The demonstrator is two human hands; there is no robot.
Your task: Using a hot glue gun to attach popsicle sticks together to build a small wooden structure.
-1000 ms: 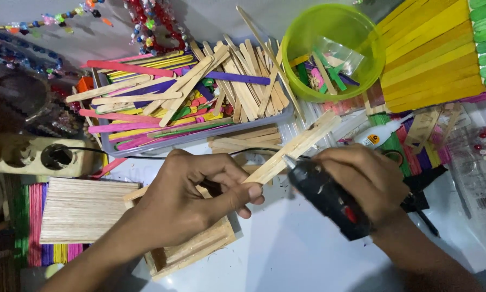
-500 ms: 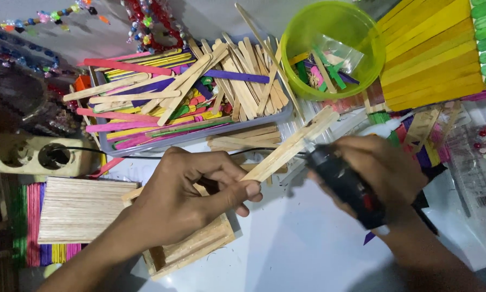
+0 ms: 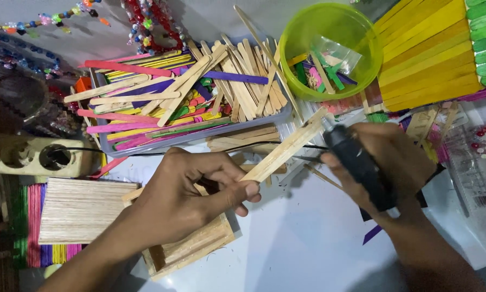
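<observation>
Head view: glue is best laid in a thin line while the pale flat wooden craft stick (image 3: 286,150) is kept steady.
Left hand (image 3: 186,197): clamped on the stick's lower end — above a small stick-built box (image 3: 191,246).
Right hand (image 3: 386,162): wrapped around a black glue gun (image 3: 356,165), nozzle at the stick's upper end.
Stick: plain, unpainted, slanted over the white table (image 3: 297,249).

The head-worn camera looks steeply down, close over a cluttered white table (image 3: 308,254) of craft sticks.
</observation>
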